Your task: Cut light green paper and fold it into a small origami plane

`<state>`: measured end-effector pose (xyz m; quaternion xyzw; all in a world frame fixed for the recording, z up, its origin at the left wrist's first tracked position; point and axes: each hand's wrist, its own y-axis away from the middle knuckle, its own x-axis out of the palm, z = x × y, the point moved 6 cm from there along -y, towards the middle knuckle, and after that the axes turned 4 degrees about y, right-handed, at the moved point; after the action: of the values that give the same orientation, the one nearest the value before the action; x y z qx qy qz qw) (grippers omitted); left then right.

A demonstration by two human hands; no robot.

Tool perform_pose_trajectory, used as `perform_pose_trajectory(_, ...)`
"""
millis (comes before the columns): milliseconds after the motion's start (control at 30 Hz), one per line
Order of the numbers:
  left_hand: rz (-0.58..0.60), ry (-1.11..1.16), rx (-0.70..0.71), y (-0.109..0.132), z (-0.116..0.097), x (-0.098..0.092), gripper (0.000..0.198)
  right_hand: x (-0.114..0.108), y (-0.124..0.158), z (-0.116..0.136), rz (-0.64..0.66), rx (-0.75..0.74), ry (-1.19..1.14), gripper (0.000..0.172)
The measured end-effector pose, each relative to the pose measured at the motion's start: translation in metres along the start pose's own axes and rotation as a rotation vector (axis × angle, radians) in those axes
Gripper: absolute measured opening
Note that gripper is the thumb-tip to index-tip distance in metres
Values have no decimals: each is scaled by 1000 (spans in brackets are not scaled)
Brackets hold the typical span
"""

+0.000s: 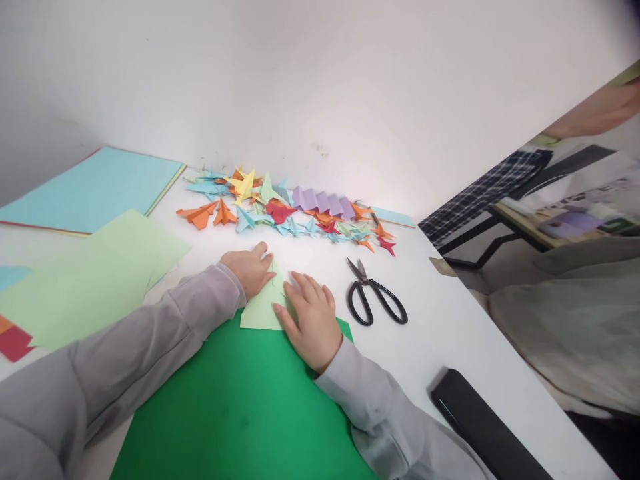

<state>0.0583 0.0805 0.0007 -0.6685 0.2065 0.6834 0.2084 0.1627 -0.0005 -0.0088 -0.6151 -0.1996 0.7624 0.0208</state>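
Both hands rest on a pale green paper piece point(261, 312): the left hand point(250, 270) has its fingers bent at the upper left edge, though whether they pinch it I cannot tell; the right hand point(314, 320) lies with fingers spread over the right side. Narrow end toward the wall point(320, 80), straight broad edge toward the person, the piece overlaps the far edge of a dark green sheet point(240, 400). Its long axis is unclear beneath the right hand. Scissors point(369, 287) lie slightly apart just beyond that hand, with a long black object point(485, 427) nearer the person. Between piece and wall spread folded paper shapes point(281, 212) and a purple pleated strip point(323, 202). Leftward, the left forearm crosses light green sheets point(100, 273); a blue-topped stack point(100, 190) lies behind. Far right, dark lettering point(595, 191) is too blurred to read.
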Motion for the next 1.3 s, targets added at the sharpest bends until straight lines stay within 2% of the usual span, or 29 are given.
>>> perform_pose_trajectory(267, -4, 8, -10, 0, 0, 0, 45, 2, 3, -2, 14, 13, -65, 32)
perform_pose_trajectory(567, -20, -7, -10, 1, 0, 0, 46, -18, 39, 1, -58, 59, -22, 25)
perform_pose_trajectory(767, -23, 13, -8, 2, 1, 0, 45, -26, 52, -8, -114, 91, -150, 22)
perform_pose_trajectory(867, -41, 43, -3, 3, 3, -1, 44, -30, 41, -15, -159, 96, -233, 19)
perform_pose_trajectory(967, -56, 89, -39, 3, 8, -2, 41, -26, 14, -17, -152, 80, -221, 20)
perform_pose_trajectory(1067, -94, 158, -104, 4, 15, -3, 40, -11, -20, -15, -21, 111, -129, 23)
perform_pose_trajectory(1167, -150, 252, -104, 3, 20, -1, 37, -1, -47, -14, 47, 188, -102, 26)
perform_pose_trajectory(1300, -269, 456, -30, 0, 26, 3, 35, 10, -62, -13, 129, 225, -265, 16)
